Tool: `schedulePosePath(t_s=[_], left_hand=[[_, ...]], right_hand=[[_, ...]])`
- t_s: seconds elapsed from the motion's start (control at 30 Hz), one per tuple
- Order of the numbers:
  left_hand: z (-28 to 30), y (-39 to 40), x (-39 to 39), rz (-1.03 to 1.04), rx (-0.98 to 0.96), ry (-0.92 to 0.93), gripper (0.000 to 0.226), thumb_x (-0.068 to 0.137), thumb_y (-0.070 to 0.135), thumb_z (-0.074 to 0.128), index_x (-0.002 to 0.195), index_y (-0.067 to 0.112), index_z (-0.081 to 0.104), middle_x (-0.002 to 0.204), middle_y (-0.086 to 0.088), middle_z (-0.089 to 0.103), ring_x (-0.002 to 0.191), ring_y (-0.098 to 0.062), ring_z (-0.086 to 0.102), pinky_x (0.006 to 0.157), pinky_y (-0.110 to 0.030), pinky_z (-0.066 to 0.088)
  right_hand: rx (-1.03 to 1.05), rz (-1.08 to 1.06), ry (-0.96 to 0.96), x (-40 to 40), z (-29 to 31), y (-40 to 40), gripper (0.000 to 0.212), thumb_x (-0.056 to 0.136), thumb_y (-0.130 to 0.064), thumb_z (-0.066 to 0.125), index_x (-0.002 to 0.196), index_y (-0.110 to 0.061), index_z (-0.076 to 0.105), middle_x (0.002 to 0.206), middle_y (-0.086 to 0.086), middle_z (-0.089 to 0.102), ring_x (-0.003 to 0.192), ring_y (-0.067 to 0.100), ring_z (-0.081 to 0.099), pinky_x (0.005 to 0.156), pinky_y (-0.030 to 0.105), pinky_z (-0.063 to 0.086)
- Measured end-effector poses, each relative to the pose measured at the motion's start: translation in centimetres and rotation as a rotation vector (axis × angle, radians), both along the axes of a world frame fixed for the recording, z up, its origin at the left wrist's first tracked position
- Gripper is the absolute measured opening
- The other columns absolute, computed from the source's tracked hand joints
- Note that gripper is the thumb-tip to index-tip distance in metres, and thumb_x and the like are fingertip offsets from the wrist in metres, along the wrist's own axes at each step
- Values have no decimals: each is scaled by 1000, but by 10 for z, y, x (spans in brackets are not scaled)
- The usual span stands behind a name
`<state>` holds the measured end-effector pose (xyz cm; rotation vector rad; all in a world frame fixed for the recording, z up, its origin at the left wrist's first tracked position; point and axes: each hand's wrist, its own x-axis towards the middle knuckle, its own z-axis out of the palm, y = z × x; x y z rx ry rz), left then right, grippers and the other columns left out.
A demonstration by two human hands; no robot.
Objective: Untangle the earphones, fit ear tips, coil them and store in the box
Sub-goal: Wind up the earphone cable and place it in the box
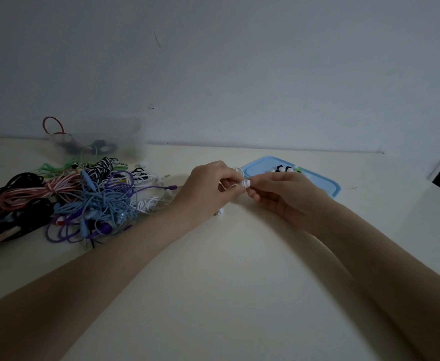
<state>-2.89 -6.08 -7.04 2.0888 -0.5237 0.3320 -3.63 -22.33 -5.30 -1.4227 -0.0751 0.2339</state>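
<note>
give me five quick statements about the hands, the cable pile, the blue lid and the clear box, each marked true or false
1. Both hands meet over the cream table, the left hand and right hand pinching a small white earbud between them. True.
2. The tangled pile of coloured earphone cables lies to the right of the hands. False: it lies to their left.
3. The light blue plastic lid holds loose black and white ear tips. True.
4. The clear plastic box stands against the wall behind the pile. True.
5. The blue lid is closed on the clear box. False: it lies flat on the table, apart from the box.
</note>
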Motion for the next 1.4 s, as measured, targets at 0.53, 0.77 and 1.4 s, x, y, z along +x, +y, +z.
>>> schedulePosePath(t_s=[0.53, 0.77, 1.4], left_hand=[[-6, -6, 3, 22, 166, -77, 18, 81, 7, 65, 97, 11, 71, 69, 13, 52, 59, 4, 50, 60, -5, 36], [-4, -3, 3, 19, 183, -69, 23, 79, 1, 61, 95, 12, 71, 72, 11, 53, 61, 7, 50, 62, -7, 37], [-1, 0, 4, 68, 284, -64, 13, 82, 19, 68, 93, 14, 73, 83, 4, 53, 67, -6, 52, 74, -31, 49]], right_hand=[[-951, -226, -645, 6, -10, 6, 6, 81, -8, 66, 79, -10, 72, 67, -1, 65, 57, 2, 55, 59, 3, 40], [-994, -174, -667, 4, -9, 6, 12, 81, -5, 64, 86, -8, 74, 73, -1, 65, 62, -2, 51, 62, 1, 37], [-770, -102, -412, 3, -5, -2, 8, 82, -8, 68, 86, -7, 74, 73, 8, 68, 59, 12, 57, 53, 8, 44]])
